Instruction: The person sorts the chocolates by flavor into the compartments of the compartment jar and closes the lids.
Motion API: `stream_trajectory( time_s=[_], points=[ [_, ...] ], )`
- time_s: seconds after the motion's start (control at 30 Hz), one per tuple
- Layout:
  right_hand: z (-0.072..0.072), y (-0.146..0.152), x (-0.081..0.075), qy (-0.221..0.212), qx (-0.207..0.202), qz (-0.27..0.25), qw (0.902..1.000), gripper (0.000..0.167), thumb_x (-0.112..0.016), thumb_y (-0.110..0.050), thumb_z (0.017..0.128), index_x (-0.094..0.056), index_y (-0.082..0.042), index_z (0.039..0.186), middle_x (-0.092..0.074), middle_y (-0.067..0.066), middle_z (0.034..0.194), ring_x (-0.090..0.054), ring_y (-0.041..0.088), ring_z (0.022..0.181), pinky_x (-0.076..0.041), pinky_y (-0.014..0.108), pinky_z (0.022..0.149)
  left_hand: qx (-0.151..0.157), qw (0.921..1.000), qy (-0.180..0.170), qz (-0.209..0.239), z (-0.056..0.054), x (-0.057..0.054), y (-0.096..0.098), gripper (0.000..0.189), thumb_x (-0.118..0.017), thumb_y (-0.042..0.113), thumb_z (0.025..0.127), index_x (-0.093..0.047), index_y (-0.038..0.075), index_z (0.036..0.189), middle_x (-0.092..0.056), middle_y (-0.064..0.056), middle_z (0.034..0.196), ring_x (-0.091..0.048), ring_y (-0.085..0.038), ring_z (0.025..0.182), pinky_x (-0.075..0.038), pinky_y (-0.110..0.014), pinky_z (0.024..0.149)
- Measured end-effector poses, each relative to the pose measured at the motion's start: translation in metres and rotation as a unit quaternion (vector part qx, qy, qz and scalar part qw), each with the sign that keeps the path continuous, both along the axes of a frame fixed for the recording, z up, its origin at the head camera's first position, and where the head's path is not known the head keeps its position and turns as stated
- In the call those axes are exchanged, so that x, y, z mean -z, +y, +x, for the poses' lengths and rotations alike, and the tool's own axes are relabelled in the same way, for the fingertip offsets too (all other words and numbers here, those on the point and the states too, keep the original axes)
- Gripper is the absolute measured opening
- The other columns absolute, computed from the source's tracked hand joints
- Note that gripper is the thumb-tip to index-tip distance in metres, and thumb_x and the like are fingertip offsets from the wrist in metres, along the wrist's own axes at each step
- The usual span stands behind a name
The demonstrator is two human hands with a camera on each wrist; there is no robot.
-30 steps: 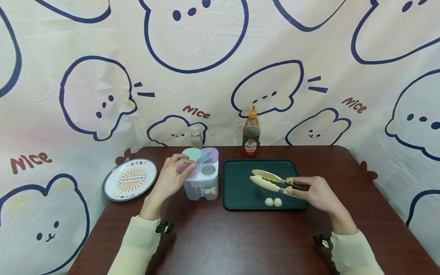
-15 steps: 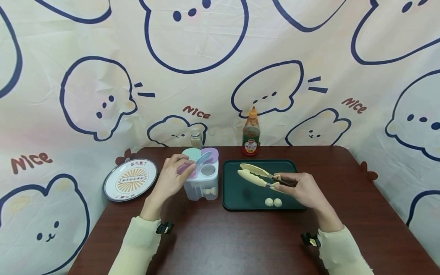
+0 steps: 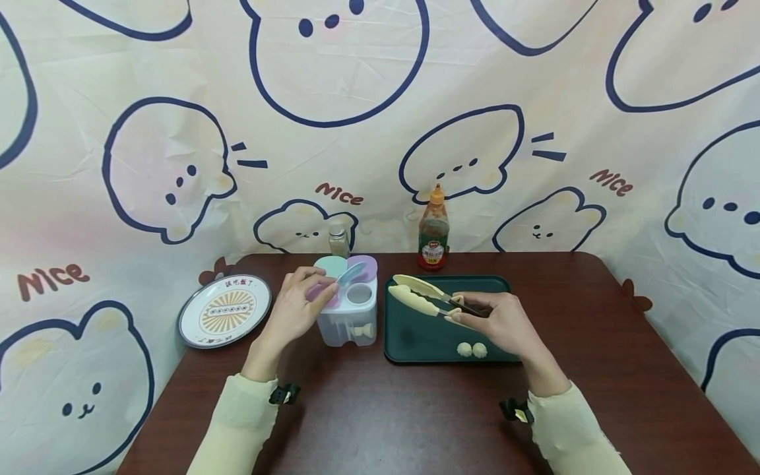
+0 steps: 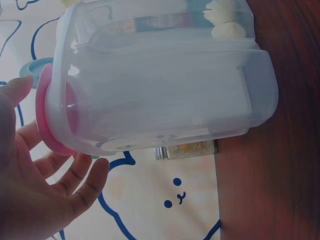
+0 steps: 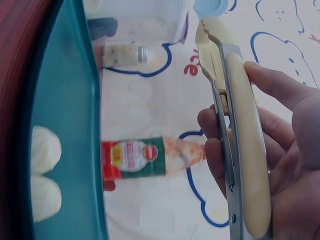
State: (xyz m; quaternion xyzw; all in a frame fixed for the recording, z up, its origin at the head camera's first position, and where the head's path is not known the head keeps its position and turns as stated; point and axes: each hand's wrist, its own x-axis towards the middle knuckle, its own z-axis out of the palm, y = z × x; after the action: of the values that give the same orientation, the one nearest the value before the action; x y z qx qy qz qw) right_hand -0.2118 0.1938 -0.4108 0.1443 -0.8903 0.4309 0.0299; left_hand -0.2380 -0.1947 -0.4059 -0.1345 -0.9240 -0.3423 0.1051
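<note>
My left hand [image 3: 297, 297] pinches a small blue flip lid [image 3: 351, 272] and holds it raised over a clear storage box [image 3: 338, 328] with several round lids. A round opening [image 3: 359, 293] shows beside that lid, and small white buns [image 4: 225, 20] lie inside the box. In the left wrist view, some fingers lie behind the pink lid [image 4: 47, 115]. My right hand [image 3: 499, 320] grips cream-tipped tongs [image 3: 421, 293] by the handles, tips apart with nothing between them, over the dark green tray [image 3: 410, 349]. Two white buns [image 3: 472, 349] sit near the tray's front edge.
A white patterned plate [image 3: 225, 310] lies left of the box. Behind the box stands a small glass jar [image 3: 339, 241]. A sauce bottle [image 3: 434, 234] with an orange cap stands behind the tray. A printed cloth [image 3: 332, 158] hangs behind the brown table [image 3: 380, 422].
My right hand has moved left with the tongs, from over the tray's right part to near its left back corner. The left hand and raised lid have stayed put.
</note>
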Motion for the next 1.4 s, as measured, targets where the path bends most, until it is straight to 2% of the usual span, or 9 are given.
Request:
stream_trajectory(
  time_s=[0.4,0.8,1.2,1.4],
  points=[
    [-0.003,-0.034,-0.01,0.026,-0.023,-0.016,0.9993,0.032,-0.078,-0.037,0.086,-0.075,-0.022,0.114,-0.076,-0.001,0.095,-0.06,0.015,0.069,-0.047,0.025,0.054,-0.002,1.0,-0.001,0.0,0.001,-0.001,0.001,0.045,-0.057,0.051,0.097,-0.072,0.014,0.118,-0.055,-0.011,0.137,-0.043,-0.031,0.124,-0.039,-0.055,0.104],
    [-0.005,-0.056,-0.014,0.011,-0.024,-0.006,0.9996,0.032,-0.079,-0.035,0.086,-0.076,-0.023,0.115,-0.075,-0.003,0.09,-0.057,0.015,0.067,-0.037,0.024,0.05,-0.004,1.0,-0.001,0.002,0.001,-0.001,0.001,0.046,-0.057,0.051,0.097,-0.072,0.013,0.117,-0.055,-0.011,0.137,-0.043,-0.031,0.124,-0.039,-0.055,0.104],
    [-0.01,-0.066,-0.011,0.011,-0.031,-0.001,0.9994,0.035,-0.079,-0.033,0.085,-0.075,-0.019,0.117,-0.077,-0.001,0.094,-0.063,0.012,0.071,-0.047,0.026,0.054,-0.001,1.0,0.002,0.002,0.0,0.001,0.0,0.045,-0.057,0.051,0.098,-0.072,0.014,0.118,-0.055,-0.011,0.137,-0.043,-0.03,0.123,-0.039,-0.054,0.104],
    [-0.01,-0.066,-0.013,0.007,-0.031,0.003,0.9995,0.036,-0.08,-0.034,0.085,-0.075,-0.02,0.118,-0.077,-0.001,0.095,-0.063,0.012,0.071,-0.048,0.026,0.053,-0.001,1.0,0.002,0.002,0.0,0.001,-0.001,0.046,-0.056,0.052,0.097,-0.072,0.014,0.117,-0.055,-0.01,0.138,-0.043,-0.03,0.123,-0.039,-0.054,0.103]
  ],
)
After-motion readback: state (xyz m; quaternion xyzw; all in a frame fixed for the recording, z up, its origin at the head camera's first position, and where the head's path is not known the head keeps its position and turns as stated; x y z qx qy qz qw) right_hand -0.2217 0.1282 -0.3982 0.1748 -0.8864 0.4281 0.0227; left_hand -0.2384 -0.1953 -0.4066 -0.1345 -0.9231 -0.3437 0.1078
